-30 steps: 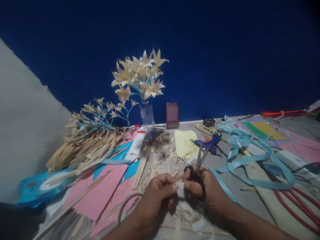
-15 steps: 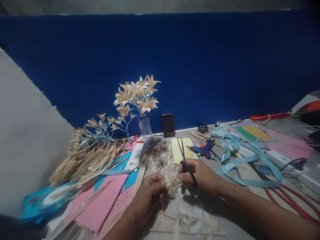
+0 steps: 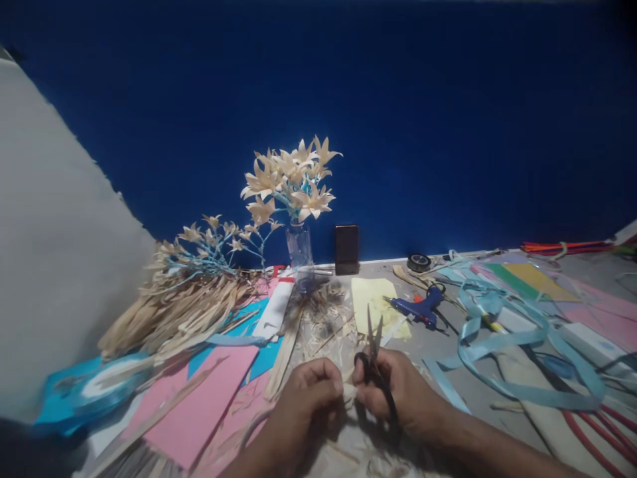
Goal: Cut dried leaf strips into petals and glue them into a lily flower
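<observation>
Glue gun: blue, lying just ahead of your right hand [image 3: 391,392], the glue gun [image 3: 421,310] overlapping the edge of a yellow sheet [image 3: 367,309]
Ribbon: light blue, the ribbon [image 3: 552,398] loops to the right of your right hand, one length running close beside that wrist
Red cable: curves at the far right of your right forearm, the red cable [image 3: 590,441] below the ribbon
Vase: clear and upright, the vase [image 3: 299,249] stands well ahead of your left hand [image 3: 311,401], holding cream flowers [image 3: 291,176] on blue stems
Phone: propped upright against the wall, the phone [image 3: 347,249] is beyond both hands, right of the vase
Pink sheet: flat, the pink sheet [image 3: 204,405] lies to your left hand's left, with a dried strip across it
Dried strips: heaped farther ahead and left of your left hand, the dried strips [image 3: 174,305] lie below smaller cream blooms
In the way: your hands and forearms cover part of the litter of pale scraps beneath them
Scissors: in your right hand, the scissors [image 3: 375,345] have dark handles and slim blades pointing up and away, slightly parted
Pale piece: small and blurred, the pale piece [image 3: 349,392] sits between both hands' fingertips, pinched by your left thumb and fingers; its shape you cannot tell
</observation>
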The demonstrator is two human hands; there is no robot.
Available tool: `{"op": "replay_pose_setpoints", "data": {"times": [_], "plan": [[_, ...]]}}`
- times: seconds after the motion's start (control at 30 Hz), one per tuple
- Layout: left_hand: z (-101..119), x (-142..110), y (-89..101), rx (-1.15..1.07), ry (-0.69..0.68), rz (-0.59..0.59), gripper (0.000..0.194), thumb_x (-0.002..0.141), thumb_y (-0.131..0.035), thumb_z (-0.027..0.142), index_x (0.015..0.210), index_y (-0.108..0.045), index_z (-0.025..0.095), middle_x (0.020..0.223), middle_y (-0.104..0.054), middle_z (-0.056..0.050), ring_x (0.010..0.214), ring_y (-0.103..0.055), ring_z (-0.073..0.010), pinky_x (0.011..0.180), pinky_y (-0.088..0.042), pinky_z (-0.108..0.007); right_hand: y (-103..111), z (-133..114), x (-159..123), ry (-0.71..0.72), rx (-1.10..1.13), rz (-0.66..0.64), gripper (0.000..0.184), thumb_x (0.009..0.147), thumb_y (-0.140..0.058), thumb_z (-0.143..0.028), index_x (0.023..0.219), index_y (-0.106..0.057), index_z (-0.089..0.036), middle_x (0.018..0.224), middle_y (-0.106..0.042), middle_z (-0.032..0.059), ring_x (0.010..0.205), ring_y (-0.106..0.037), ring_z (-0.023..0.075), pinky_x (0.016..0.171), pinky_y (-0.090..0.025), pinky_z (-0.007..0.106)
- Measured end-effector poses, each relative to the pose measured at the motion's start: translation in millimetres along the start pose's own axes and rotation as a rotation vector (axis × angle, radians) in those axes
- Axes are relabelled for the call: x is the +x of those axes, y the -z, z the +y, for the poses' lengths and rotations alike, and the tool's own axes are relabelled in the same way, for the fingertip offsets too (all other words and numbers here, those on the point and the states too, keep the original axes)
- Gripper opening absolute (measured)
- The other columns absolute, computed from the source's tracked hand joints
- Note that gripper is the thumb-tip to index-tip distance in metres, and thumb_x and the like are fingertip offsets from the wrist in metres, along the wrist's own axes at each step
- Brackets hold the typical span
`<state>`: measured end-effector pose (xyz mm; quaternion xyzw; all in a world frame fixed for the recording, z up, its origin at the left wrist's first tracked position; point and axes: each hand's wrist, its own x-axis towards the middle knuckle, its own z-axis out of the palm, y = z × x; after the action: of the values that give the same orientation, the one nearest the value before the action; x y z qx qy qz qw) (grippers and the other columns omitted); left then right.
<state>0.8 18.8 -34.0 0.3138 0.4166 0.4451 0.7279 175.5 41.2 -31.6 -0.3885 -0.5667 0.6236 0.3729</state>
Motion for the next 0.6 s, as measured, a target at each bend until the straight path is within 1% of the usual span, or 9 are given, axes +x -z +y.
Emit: {"op": "replay_pose_setpoints", "data": {"times": [0.07, 0.13, 0.23, 0.33, 0.4, 0.47, 0.5, 0.6], "plan": [[-5.9, 2.9, 0.5, -0.050, -0.006, -0.017, 0.025, 0.063, -0.081, 0.029, 0.069, -0.059, 0.017, 0.048, -0.051, 0.004, 0.041, -0.041, -0.0079, 0.045, -0.028, -0.023, -1.3, 3.5, 0.2, 0.000, 0.045, 0.085, 0.027, 0.065, -0.078, -0.028, 0.080, -0.059, -0.017, 0.063, -0.052, -0.0038, 0.057, -0.043, 0.0102, 0.053, -0.035, 0.023], [-12.9, 5.8, 0.8, -0.076, -0.019, -0.023, 0.029, 0.064, -0.084, 0.031, 0.072, -0.060, 0.017, 0.048, -0.052, 0.004, 0.040, -0.041, -0.0072, 0.045, -0.028, -0.022, -3.1, 7.6, 1.1, 0.013, 0.055, 0.149, 0.032, 0.064, -0.081, -0.033, 0.080, -0.058, -0.017, 0.063, -0.053, -0.0035, 0.057, -0.043, 0.0105, 0.053, -0.036, 0.023], [-20.4, 7.7, -0.4, -0.094, -0.028, -0.025, 0.032, 0.068, -0.084, 0.035, 0.074, -0.058, 0.018, 0.046, -0.051, 0.005, 0.039, -0.039, -0.0070, 0.043, -0.025, -0.021, -6.8, 12.2, 1.9, 0.041, 0.016, 0.193, 0.036, 0.061, -0.085, -0.034, 0.075, -0.057, -0.017, 0.063, -0.053, -0.0033, 0.058, -0.044, 0.0106, 0.054, -0.037, 0.023], [-19.1, 5.7, -3.6, -0.106, -0.025, -0.002, 0.031, 0.069, -0.082, 0.035, 0.073, -0.056, 0.019, 0.045, -0.049, 0.005, 0.041, -0.039, -0.0076, 0.045, -0.028, -0.022, -9.1, 13.0, 0.8, 0.011, 0.047, 0.196, 0.037, 0.063, -0.086, -0.035, 0.077, -0.057, -0.017, 0.064, -0.054, -0.0034, 0.059, -0.045, 0.0106, 0.055, -0.038, 0.022], [-13.2, 3.2, -5.4, -0.087, -0.038, 0.047, 0.030, 0.069, -0.081, 0.034, 0.072, -0.055, 0.019, 0.047, -0.051, 0.005, 0.042, -0.041, -0.0081, 0.046, -0.029, -0.022, -8.4, 12.4, -0.2, -0.046, 0.100, 0.138, 0.039, 0.064, -0.086, -0.037, 0.080, -0.058, -0.017, 0.067, -0.056, -0.0025, 0.060, -0.048, 0.0110, 0.055, -0.039, 0.022], [-5.4, 1.1, -5.3, -0.029, -0.068, 0.116, 0.029, 0.069, -0.081, 0.030, 0.072, -0.054, 0.019, 0.052, -0.055, 0.004, 0.046, -0.044, -0.0081, 0.047, -0.031, -0.021, -5.8, 12.0, -0.8, -0.119, 0.127, 0.026, 0.042, 0.063, -0.087, -0.043, 0.080, -0.059, -0.017, 0.068, -0.058, -0.0011, 0.060, -0.051, 0.0117, 0.054, -0.040, 0.022], [-1.7, 0.2, -4.4, 0.007, -0.088, 0.130, 0.027, 0.070, -0.080, 0.030, 0.073, -0.055, 0.019, 0.053, -0.056, 0.003, 0.046, -0.045, -0.0085, 0.047, -0.032, -0.021, -4.0, 11.9, -1.1, -0.155, 0.125, -0.037, 0.044, 0.063, -0.087, -0.047, 0.079, -0.060, -0.016, 0.067, -0.057, -0.0008, 0.059, -0.050, 0.0115, 0.054, -0.040, 0.022], [5.7, -1.9, -0.1, 0.084, -0.134, 0.145, 0.023, 0.073, -0.075, 0.031, 0.073, -0.055, 0.019, 0.054, -0.056, 0.003, 0.046, -0.045, -0.0095, 0.045, -0.030, -0.022, 1.6, 11.9, -2.2, -0.223, 0.075, -0.198, 0.052, 0.064, -0.084, -0.059, 0.072, -0.057, -0.016, 0.059, -0.051, -0.0031, 0.051, -0.042, 0.0084, 0.047, -0.034, 0.021]]}}
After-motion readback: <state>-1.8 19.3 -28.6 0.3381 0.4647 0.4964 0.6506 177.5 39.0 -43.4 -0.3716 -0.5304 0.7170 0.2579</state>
